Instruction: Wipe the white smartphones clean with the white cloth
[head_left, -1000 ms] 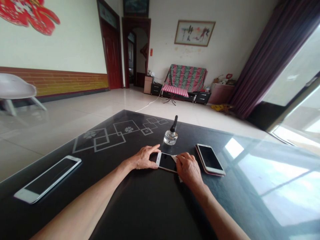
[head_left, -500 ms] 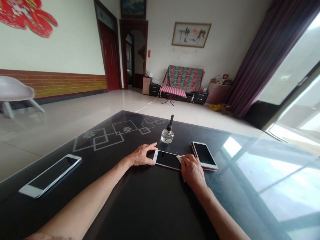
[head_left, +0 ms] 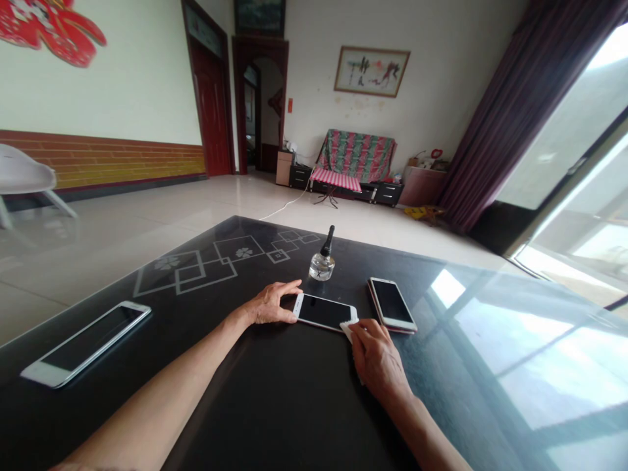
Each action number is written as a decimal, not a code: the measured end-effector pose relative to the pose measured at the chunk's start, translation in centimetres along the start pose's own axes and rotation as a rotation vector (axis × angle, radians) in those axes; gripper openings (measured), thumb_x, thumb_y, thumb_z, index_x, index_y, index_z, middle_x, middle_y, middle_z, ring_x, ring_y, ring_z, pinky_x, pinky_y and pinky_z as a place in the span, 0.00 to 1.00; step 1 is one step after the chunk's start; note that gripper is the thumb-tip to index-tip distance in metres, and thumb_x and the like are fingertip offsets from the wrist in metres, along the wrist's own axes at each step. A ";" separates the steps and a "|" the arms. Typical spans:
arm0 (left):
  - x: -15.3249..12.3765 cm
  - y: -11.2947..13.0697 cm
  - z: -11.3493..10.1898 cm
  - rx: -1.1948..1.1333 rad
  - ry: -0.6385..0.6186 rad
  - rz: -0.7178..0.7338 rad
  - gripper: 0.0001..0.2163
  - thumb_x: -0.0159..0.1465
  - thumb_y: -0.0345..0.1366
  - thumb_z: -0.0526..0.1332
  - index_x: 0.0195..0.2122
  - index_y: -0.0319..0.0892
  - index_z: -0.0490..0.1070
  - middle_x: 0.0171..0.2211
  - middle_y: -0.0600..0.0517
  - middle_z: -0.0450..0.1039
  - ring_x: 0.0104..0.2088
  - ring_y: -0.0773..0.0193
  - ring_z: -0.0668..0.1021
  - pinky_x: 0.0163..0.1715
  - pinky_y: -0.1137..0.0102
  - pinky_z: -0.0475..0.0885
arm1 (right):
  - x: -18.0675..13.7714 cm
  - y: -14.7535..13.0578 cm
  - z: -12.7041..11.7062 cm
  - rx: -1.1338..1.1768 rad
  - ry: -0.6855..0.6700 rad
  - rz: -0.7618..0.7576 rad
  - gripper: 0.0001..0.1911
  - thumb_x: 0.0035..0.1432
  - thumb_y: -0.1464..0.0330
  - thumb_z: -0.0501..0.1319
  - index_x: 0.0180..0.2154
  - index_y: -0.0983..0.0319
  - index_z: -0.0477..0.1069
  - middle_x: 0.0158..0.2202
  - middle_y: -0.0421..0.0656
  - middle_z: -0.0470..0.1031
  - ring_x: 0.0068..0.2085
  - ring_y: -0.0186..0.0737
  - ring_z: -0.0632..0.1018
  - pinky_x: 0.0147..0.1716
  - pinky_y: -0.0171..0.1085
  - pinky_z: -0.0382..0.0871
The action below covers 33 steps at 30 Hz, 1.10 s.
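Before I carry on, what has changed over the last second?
The right hand, white wipe in its grip, has moved rightward and nearer the wearer, to the middle smartphone's near right corner, uncovering its right end. Nothing was visibly picked up or released. The left hand stays at that phone's left end; the black-topped clear bottle, left smartphone and right smartphone stay put.

Daylight reaches me through the glazing (head_left: 534, 176) at right, washing that side of the desk (head_left: 265, 405) in pale glare (I can make out mirrored frame bars); the far wall (head_left: 314, 69) looks greyer, and wide-angle distortion stretches my edges.
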<state>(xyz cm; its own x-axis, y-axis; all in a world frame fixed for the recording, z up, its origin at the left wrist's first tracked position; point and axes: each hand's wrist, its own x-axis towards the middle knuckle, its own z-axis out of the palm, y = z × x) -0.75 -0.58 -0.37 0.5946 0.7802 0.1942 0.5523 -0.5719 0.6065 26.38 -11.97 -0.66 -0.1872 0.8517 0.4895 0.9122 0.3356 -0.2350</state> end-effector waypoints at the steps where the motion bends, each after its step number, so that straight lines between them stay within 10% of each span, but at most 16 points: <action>1: 0.0 -0.1 0.0 0.001 0.001 0.008 0.42 0.49 0.40 0.68 0.64 0.45 0.51 0.57 0.50 0.67 0.58 0.51 0.64 0.58 0.59 0.56 | 0.0 0.0 0.0 0.009 -0.003 -0.005 0.12 0.62 0.71 0.52 0.41 0.59 0.74 0.40 0.45 0.72 0.41 0.40 0.72 0.46 0.38 0.64; 33: 0.2 -0.5 0.0 0.006 -0.024 0.072 0.41 0.50 0.40 0.69 0.64 0.46 0.53 0.57 0.49 0.67 0.58 0.51 0.65 0.59 0.59 0.56 | 4.6 -5.7 3.3 0.097 -0.010 -0.142 0.12 0.59 0.73 0.54 0.38 0.59 0.76 0.39 0.45 0.75 0.42 0.42 0.71 0.44 0.39 0.63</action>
<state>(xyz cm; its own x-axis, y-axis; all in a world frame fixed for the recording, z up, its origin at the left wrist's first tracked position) -0.95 -0.11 -0.64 0.6466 0.7307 0.2190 0.5109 -0.6280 0.5870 19.08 -8.66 0.14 -0.3157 0.7968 0.5152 0.8368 0.4897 -0.2447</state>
